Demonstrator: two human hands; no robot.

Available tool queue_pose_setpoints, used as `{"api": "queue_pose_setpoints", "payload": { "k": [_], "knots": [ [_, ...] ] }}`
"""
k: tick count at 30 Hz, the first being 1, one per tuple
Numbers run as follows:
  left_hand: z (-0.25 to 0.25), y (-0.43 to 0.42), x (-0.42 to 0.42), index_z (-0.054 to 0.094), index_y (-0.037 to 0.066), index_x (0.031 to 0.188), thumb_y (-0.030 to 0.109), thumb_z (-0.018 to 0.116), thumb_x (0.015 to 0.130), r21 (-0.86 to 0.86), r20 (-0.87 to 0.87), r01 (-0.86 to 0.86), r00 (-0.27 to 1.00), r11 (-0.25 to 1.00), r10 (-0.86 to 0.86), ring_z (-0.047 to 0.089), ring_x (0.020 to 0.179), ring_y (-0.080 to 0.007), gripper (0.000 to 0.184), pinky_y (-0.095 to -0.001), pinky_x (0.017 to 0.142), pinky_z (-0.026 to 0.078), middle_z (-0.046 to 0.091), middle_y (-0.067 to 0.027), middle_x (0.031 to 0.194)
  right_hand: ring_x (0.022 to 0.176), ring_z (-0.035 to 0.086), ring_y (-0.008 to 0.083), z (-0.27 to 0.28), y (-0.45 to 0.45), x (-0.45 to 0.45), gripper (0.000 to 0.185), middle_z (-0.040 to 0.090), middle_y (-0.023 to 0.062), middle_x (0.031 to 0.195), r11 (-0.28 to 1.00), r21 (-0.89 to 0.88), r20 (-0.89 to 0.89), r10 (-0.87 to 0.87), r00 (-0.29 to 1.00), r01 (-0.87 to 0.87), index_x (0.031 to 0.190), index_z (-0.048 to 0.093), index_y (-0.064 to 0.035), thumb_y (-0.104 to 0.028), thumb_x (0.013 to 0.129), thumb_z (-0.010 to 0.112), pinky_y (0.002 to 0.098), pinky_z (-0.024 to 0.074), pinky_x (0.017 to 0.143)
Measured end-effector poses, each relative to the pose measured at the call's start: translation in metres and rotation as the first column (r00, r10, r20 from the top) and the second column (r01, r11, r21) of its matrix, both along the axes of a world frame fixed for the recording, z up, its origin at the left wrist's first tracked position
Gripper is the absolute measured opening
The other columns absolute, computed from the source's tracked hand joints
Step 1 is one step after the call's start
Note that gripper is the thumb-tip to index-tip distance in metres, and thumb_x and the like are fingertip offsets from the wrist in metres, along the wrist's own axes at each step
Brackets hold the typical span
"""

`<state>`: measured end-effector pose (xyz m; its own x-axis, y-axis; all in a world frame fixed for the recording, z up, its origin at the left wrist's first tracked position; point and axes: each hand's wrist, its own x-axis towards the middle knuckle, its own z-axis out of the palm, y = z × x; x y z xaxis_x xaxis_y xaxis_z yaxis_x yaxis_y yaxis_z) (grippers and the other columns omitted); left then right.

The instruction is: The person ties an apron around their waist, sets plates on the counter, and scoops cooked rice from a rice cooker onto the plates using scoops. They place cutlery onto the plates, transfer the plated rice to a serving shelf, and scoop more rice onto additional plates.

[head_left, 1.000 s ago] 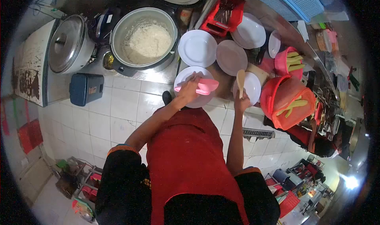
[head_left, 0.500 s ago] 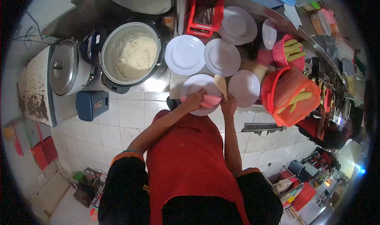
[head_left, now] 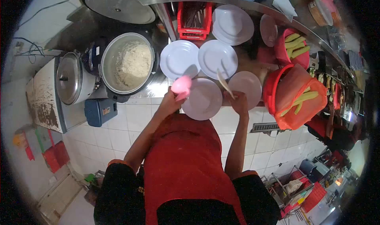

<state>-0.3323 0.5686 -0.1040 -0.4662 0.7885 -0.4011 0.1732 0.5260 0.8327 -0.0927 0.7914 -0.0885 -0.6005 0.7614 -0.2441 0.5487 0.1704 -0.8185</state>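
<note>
My left hand (head_left: 170,103) is closed on a small pink bowl (head_left: 181,85), tilted beside the left edge of the nearest white plate (head_left: 202,99). In my right hand (head_left: 238,103) is a pale wooden rice paddle (head_left: 223,82), its blade pointing up and left over the gap between plates. Two more white plates (head_left: 179,59) lie behind the nearest one, and another plate (head_left: 245,88) sits partly behind my right hand. To the left, a large open rice cooker (head_left: 103,76) holds white rice (head_left: 135,61).
A red cutlery box (head_left: 194,21) and stacked plates (head_left: 232,25) stand at the back. On the right are a pink basin (head_left: 303,61) and a red bucket (head_left: 269,98) lined with an orange bag, both holding pale green vegetable pieces. A lidded pot (head_left: 70,78) is far left.
My left hand has lifted the pink bowl off the nearest plate and moved it left. My right hand has shifted slightly right with the paddle. The camera view has turned a little.
</note>
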Motion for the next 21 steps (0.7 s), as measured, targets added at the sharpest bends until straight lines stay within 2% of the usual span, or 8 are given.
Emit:
{"api": "queue_pose_setpoints", "payload": {
  "k": [5, 6, 9, 13, 15, 16, 19, 21],
  "knots": [
    [0.019, -0.041, -0.062, 0.038, -0.012, 0.116, 0.038, 0.07, 0.079, -0.304, -0.383, -0.086, 0.923, 0.949, -0.039, 0.062, 0.09, -0.0436, 0.07, -0.0482, 0.074, 0.05, 0.063, -0.0293, 0.094, 0.062, 0.055, 0.0122, 0.023, -0.007, -0.046, 0.028, 0.062, 0.01, 0.065, 0.996, -0.052, -0.013, 0.074, 0.997, -0.075, 0.084, 0.068, 0.0015, -0.027, 0.084, 0.07, 0.0315, 0.0453, 0.058],
    [0.013, -0.055, -0.076, 0.037, -0.009, 0.119, 0.044, 0.067, 0.08, -0.15, -0.565, -0.069, 0.825, 0.986, -0.028, 0.061, 0.087, -0.0448, 0.073, -0.0504, 0.073, 0.049, 0.063, -0.0302, 0.094, 0.062, 0.055, 0.0127, 0.03, -0.012, -0.056, 0.029, 0.063, 0.0101, 0.066, 0.992, -0.06, -0.015, 0.106, 0.994, -0.107, 0.084, 0.068, 0.0012, -0.028, 0.084, 0.069, 0.0318, 0.0455, 0.059],
    [0.04, -0.069, -0.125, 0.054, -0.005, 0.111, 0.05, 0.051, 0.09, -0.416, -0.612, -0.006, 0.741, 0.909, -0.275, 0.061, 0.087, -0.0434, 0.06, -0.0492, 0.079, 0.048, 0.063, -0.0291, 0.091, 0.062, 0.056, 0.0134, 0.016, -0.03, -0.071, 0.029, 0.064, 0.0082, 0.068, 0.986, -0.1, -0.027, 0.133, 0.991, -0.135, 0.084, 0.068, 0.0003, -0.029, 0.086, 0.067, 0.0317, 0.0459, 0.061],
    [0.032, -0.078, -0.196, 0.065, -0.002, 0.084, 0.043, 0.04, 0.095, -0.471, -0.593, -0.183, 0.79, 0.863, -0.156, 0.063, 0.084, -0.0421, 0.053, -0.0493, 0.073, 0.05, 0.063, -0.0282, 0.094, 0.064, 0.056, 0.0131, 0.012, -0.07, -0.083, 0.027, 0.063, 0.0063, 0.069, 0.985, -0.127, 0.006, 0.12, 0.993, -0.118, 0.087, 0.068, 0.0002, -0.027, 0.087, 0.066, 0.0317, 0.0463, 0.061],
    [-0.017, -0.093, -0.249, 0.064, -0.005, 0.09, 0.043, 0.039, 0.095, -0.507, -0.647, -0.196, 0.73, 0.84, -0.22, 0.064, 0.084, -0.04, 0.054, -0.0482, 0.073, 0.05, 0.063, -0.0271, 0.097, 0.064, 0.056, 0.0132, 0.015, -0.088, -0.09, 0.027, 0.063, 0.0064, 0.07, 0.984, -0.151, 0.013, 0.099, 0.995, -0.095, 0.089, 0.068, 0.0003, -0.026, 0.088, 0.065, 0.0316, 0.0462, 0.061],
    [-0.099, -0.124, -0.297, 0.056, -0.01, 0.103, 0.042, 0.04, 0.095, -0.524, -0.738, 0.008, 0.495, 0.852, -0.459, 0.065, 0.087, -0.0404, 0.055, -0.0477, 0.075, 0.051, 0.063, -0.0279, 0.099, 0.063, 0.056, 0.013, 0.017, -0.098, -0.095, 0.026, 0.063, 0.0065, 0.071, 0.98, -0.194, 0.047, 0.054, 0.997, -0.044, 0.091, 0.068, 0.0004, -0.026, 0.088, 0.065, 0.0314, 0.046, 0.061],
    [-0.123, -0.106, -0.327, 0.043, -0.013, 0.116, 0.04, 0.043, 0.094, -0.385, -0.732, -0.296, 0.675, 0.874, -0.094, 0.064, 0.089, -0.0419, 0.057, -0.0476, 0.077, 0.052, 0.063, -0.0294, 0.097, 0.063, 0.054, 0.0118, 0.008, -0.125, -0.103, 0.026, 0.062, 0.0057, 0.07, 0.976, -0.217, 0.064, 0.03, 0.998, -0.016, 0.095, 0.068, 0.0004, -0.025, 0.09, 0.062, 0.0298, 0.0448, 0.059],
    [-0.163, -0.093, -0.353, 0.039, -0.013, 0.117, 0.037, 0.045, 0.094, -0.34, -0.678, -0.254, 0.734, 0.906, -0.049, 0.064, 0.089, -0.0413, 0.056, -0.0464, 0.078, 0.052, 0.063, -0.0302, 0.096, 0.063, 0.052, 0.0109, 0.013, -0.144, -0.111, 0.027, 0.06, 0.0047, 0.068, 0.965, -0.26, 0.148, 0.004, 0.989, 0.035, 0.094, 0.068, -0.0002, -0.025, 0.091, 0.06, 0.029, 0.0439, 0.058]
  ]
}}
